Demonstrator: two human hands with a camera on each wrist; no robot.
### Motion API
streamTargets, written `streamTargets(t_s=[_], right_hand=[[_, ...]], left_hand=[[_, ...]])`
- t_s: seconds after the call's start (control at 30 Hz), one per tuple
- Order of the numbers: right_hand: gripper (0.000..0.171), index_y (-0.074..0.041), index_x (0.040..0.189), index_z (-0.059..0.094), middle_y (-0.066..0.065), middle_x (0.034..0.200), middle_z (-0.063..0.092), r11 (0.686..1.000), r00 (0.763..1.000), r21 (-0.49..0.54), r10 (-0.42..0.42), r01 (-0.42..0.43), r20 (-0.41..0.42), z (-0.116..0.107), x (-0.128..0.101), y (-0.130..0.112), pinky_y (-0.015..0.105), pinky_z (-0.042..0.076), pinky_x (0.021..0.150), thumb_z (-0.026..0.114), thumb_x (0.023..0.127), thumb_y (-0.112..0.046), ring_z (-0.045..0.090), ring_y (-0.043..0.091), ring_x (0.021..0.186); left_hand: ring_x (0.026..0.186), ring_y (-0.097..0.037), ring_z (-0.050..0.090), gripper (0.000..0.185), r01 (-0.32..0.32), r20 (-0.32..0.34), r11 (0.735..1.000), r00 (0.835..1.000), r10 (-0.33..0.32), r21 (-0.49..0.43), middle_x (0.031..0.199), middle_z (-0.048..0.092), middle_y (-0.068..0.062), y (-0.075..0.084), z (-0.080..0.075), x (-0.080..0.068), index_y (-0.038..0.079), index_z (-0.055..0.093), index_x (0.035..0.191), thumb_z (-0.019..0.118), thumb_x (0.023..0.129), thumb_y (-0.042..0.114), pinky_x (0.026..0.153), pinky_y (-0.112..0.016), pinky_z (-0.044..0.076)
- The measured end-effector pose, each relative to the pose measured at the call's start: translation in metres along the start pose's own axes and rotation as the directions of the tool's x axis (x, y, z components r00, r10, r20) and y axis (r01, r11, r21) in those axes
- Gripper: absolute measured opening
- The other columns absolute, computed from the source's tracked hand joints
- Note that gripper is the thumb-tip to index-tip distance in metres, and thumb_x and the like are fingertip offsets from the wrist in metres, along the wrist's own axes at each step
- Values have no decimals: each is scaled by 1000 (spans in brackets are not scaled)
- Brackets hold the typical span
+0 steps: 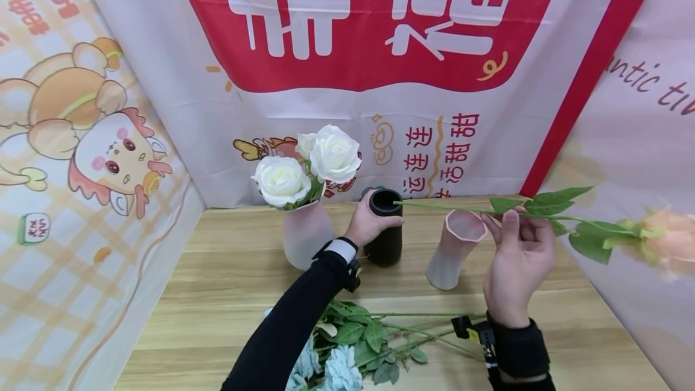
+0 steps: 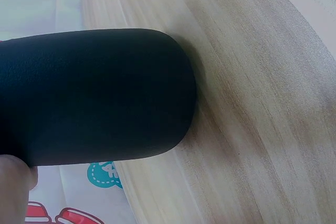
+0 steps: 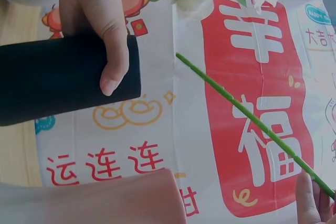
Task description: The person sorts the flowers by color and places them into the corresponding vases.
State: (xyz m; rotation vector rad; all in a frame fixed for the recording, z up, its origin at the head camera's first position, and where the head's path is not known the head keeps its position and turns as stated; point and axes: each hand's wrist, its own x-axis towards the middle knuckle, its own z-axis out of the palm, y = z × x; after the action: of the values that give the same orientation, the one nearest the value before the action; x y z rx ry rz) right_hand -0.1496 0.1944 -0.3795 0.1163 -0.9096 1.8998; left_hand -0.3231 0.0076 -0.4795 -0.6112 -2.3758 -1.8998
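Observation:
My left hand [image 1: 365, 223] grips a black vase [image 1: 387, 246] near its rim, the thumb lying across the side. The vase stands upright on the table; its smooth lower part [image 2: 105, 98] fills much of the left wrist view. In my right hand [image 1: 516, 267], thumb and fingers pinch the green stem [image 3: 236, 103] of a peach flower [image 1: 665, 237]. That stem lies almost level, bloom to the right, its cut end beside the black vase's mouth in the head view. The right wrist view shows this end apart from the rim.
A pink-and-white vase [image 1: 450, 258] stands below the stem. To the left, another pale pink vase [image 1: 306, 237] holds white roses [image 1: 282, 181]. Blue flowers [image 1: 342, 370] with long stems lie along the front of the wooden table [image 1: 190, 294]. Printed cloth [image 1: 380, 107] hangs behind.

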Motion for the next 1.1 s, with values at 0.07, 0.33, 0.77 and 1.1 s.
streamTargets(t_s=[0.07, 0.33, 0.77, 1.1], right_hand=[[27, 18, 106, 55, 27, 95, 56, 1000, 1000, 6, -1, 1, -19, 1, 1, 3, 45, 57, 75, 69, 87, 5, 65, 34, 82], [21, 16, 105, 58, 27, 95, 59, 998, 1000, -63, -19, 18, -6, 6, 4, 16, 44, 56, 78, 66, 90, 5, 64, 33, 87], [18, 12, 104, 63, 24, 95, 62, 965, 998, -261, 40, -29, 38, 10, -6, 30, 38, 57, 77, 67, 90, 1, 65, 27, 85], [21, 13, 109, 60, 24, 94, 61, 949, 984, -314, 73, -19, 161, 14, -14, 38, 37, 56, 79, 63, 94, -1, 66, 29, 86]], left_hand=[[109, -16, 56, 71, 4, 1, 1000, 1000, -4, -4, 117, 61, 0, 1, 0, 0, 13, 55, 129, 91, 68, 19, 100, -34, 41], [108, -15, 56, 70, -1, -2, 1000, 1000, 1, -2, 117, 61, 1, 1, 0, -1, 13, 55, 129, 91, 69, 18, 99, -34, 41], [108, -19, 56, 68, -1, 13, 1000, 1000, 2, -20, 117, 61, -4, 21, -4, -10, 8, 55, 129, 89, 71, 14, 99, -36, 41], [110, -24, 56, 67, 1, 32, 1000, 999, 0, -21, 118, 61, -11, 45, -8, -20, 0, 53, 131, 87, 73, 7, 100, -36, 41]])
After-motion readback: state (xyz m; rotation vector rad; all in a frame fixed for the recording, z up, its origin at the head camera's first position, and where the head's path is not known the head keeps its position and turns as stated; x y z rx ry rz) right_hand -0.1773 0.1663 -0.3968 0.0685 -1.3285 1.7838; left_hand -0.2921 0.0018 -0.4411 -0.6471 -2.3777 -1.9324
